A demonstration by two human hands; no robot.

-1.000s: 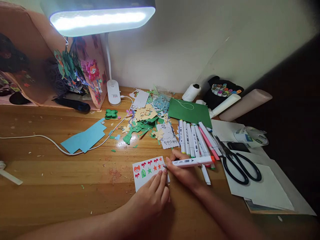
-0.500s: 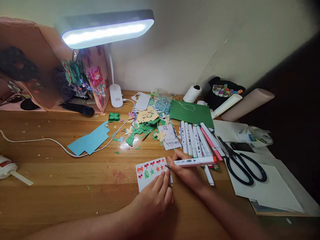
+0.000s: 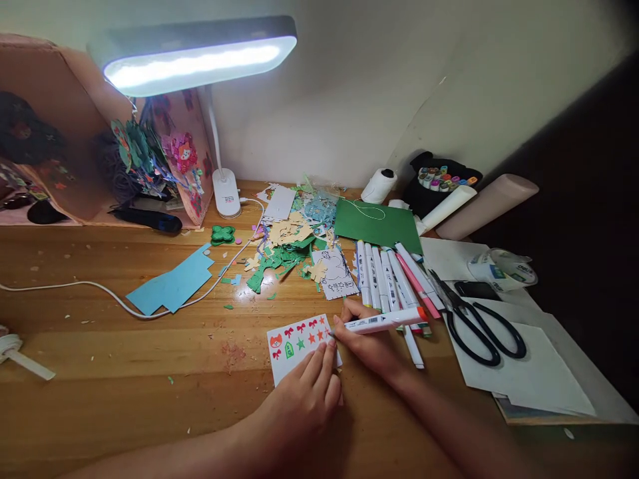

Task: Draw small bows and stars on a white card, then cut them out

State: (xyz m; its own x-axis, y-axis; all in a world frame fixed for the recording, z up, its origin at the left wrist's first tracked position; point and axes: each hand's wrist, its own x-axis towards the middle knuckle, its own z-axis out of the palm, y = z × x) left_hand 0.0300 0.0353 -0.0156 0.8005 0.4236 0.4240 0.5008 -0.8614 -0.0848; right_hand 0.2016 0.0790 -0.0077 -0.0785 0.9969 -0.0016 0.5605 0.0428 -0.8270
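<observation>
My left hand [image 3: 304, 389] lies on a small white card [image 3: 285, 368], its extended fingers pressing the card to the wooden table. Rows of drawings cover the card's upper part: red bows, orange and green stars, an orange face-like figure and a green outlined shape. With my right hand [image 3: 368, 344] I grip a white marker [image 3: 379, 321] with an orange end. Its tip meets the card near the right edge, beside a small orange star mark. Part of the card is hidden under my left hand.
Behind the card lie paper scraps [image 3: 284, 256], a drawn-on card [image 3: 337, 276] and several markers [image 3: 384, 276]. Black-handled scissors [image 3: 482, 326] rest on white paper [image 3: 544, 372] at the right. A blue sheet [image 3: 172, 283], green card [image 3: 378, 225] and lit lamp [image 3: 200, 63] are also here.
Orange strokes beside the marker tip look fuller than before. Both hands keep nearly the same place on the card. The whole view has shifted slightly, moving the scene left.
</observation>
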